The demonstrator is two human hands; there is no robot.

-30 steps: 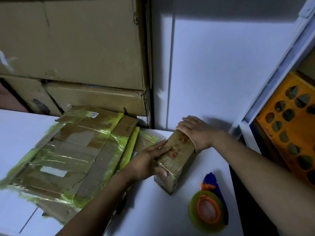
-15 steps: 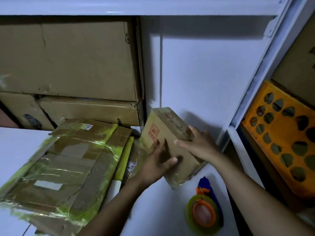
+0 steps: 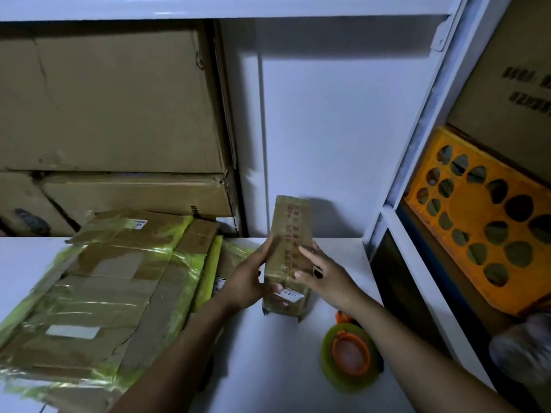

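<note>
A small taped cardboard box (image 3: 290,234) with red print and a white label on its near end is held over the white table (image 3: 268,368), its long side pointing away from me. My left hand (image 3: 249,277) grips its left side, thumb wrapped round the near end. My right hand (image 3: 325,274) holds the right side, thumb pressed on the top face and fingers behind the box.
A stack of flattened cartons wrapped in yellow-green tape (image 3: 98,290) lies at left. A tape dispenser with a green roll (image 3: 350,354) sits at right near the table's edge. Large cartons (image 3: 110,99) fill the shelf behind. An orange crate (image 3: 483,216) stands at right.
The box lay on the table, was lifted and tilted, and is now turned so its long side points away from me. Both hands shifted to its sides.
</note>
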